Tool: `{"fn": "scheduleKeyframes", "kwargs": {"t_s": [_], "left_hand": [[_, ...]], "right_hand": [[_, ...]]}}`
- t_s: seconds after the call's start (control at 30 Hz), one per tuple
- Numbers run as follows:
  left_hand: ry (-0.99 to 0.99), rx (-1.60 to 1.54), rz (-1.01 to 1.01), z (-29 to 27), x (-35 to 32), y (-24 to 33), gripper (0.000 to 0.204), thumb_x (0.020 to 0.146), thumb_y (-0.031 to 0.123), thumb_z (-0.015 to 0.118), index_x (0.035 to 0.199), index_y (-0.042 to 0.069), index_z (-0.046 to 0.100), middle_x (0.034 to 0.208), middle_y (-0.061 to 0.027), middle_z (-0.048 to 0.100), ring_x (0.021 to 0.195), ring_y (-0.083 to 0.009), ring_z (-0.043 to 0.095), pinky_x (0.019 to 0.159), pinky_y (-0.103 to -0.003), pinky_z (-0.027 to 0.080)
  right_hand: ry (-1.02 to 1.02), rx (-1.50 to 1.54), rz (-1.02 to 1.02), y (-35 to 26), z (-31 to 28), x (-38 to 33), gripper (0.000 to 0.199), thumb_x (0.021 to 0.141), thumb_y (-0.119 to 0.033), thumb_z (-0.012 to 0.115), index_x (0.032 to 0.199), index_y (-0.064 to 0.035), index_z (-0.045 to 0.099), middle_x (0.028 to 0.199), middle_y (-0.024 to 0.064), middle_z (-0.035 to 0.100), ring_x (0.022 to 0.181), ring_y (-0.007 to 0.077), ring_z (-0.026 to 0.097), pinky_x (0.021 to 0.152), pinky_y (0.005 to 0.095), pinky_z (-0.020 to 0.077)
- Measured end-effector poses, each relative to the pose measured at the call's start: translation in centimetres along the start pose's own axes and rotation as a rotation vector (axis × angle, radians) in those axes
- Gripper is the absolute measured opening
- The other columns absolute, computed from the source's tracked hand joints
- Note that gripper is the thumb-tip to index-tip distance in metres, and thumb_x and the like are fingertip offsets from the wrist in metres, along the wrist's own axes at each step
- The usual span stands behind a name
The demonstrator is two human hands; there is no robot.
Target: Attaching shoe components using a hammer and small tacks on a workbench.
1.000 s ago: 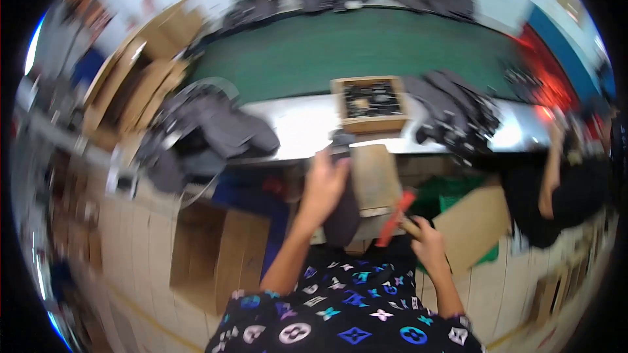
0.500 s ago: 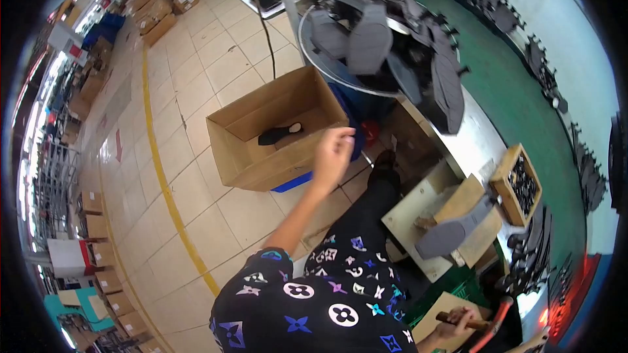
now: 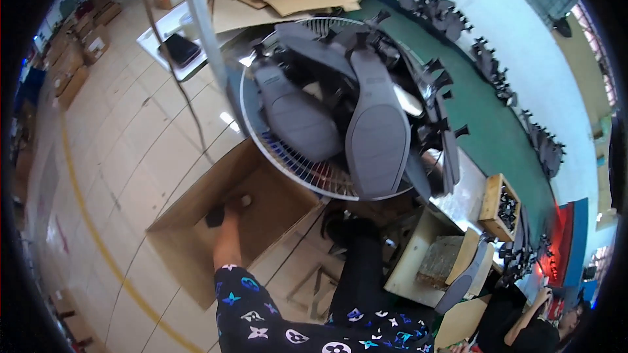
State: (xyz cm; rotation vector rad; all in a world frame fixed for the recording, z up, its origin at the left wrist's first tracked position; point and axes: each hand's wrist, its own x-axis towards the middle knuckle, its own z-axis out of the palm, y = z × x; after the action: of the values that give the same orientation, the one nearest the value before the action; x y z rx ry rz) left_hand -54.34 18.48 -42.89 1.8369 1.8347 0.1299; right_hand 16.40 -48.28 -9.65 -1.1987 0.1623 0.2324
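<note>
My left hand is down inside an open cardboard box, over the middle of a dark shoe sole with a pale end. The sole shows on both sides of the hand; the fingers are blurred and hidden, so I cannot tell whether they grip it. Barely visible at the lower edge, my right hand is cut off by the frame, and what it holds cannot be made out. Near it, a grey heeled sole leans on a wooden block at the bench machine.
Grey heeled soles are heaped on a round wire-rimmed stand just beyond the box. A small wooden box of dark parts sits on the bench. A metal post rises at the left; another person is at lower right.
My left hand has gone from above the box's rim down onto the sole inside. The view has shifted toward the heaped soles. My right hand, earlier holding a wooden-handled hammer, has nearly left the frame.
</note>
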Motion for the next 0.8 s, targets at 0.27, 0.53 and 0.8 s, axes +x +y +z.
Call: {"fn": "scheduleKeyframes", "kwargs": {"t_s": [0.27, 0.53, 0.8], "left_hand": [[-0.132, 0.281, 0.4, -1.2, -2.0, 3.9, 0.029, 0.093, 0.015, 0.053, 0.117, 0.015, 0.069, 0.113, -0.0146, 0.07, 0.1, -0.0344, 0.069, 0.088, -0.047, 0.054], [0.797, -0.201, 0.53, -26.0, -13.7, 15.4, 0.035, 0.088, -0.009, 0.058, 0.118, 0.005, 0.069, 0.11, -0.0155, 0.071, 0.094, -0.0282, 0.072, 0.08, -0.034, 0.058], [0.844, -0.302, 0.888, -35.6, -10.3, 36.0, 0.052, 0.08, -0.014, 0.052, 0.122, 0.012, 0.07, 0.141, -0.0165, 0.056, 0.136, -0.0363, 0.048, 0.115, -0.041, 0.038]], "right_hand": [[0.123, -0.168, -0.057, -0.1, 0.9, -0.7, 0.027, 0.102, -0.036, 0.05, 0.1, -0.0136, 0.065, 0.06, 0.0014, 0.045, 0.05, 0.0155, 0.041, 0.048, 0.0365, 0.0361], [0.257, -0.323, 0.155, 6.1, -4.0, 0.2, 0.027, 0.102, -0.036, 0.05, 0.107, -0.0133, 0.065, 0.066, 0.0023, 0.049, 0.053, 0.0157, 0.042, 0.049, 0.0366, 0.0368], [0.156, -0.364, 0.237, 14.3, -14.7, 4.8, 0.033, 0.104, -0.039, 0.049, 0.127, -0.0171, 0.056, 0.083, 0.0057, 0.055, 0.072, 0.0157, 0.047, 0.065, 0.0441, 0.0425]]}}
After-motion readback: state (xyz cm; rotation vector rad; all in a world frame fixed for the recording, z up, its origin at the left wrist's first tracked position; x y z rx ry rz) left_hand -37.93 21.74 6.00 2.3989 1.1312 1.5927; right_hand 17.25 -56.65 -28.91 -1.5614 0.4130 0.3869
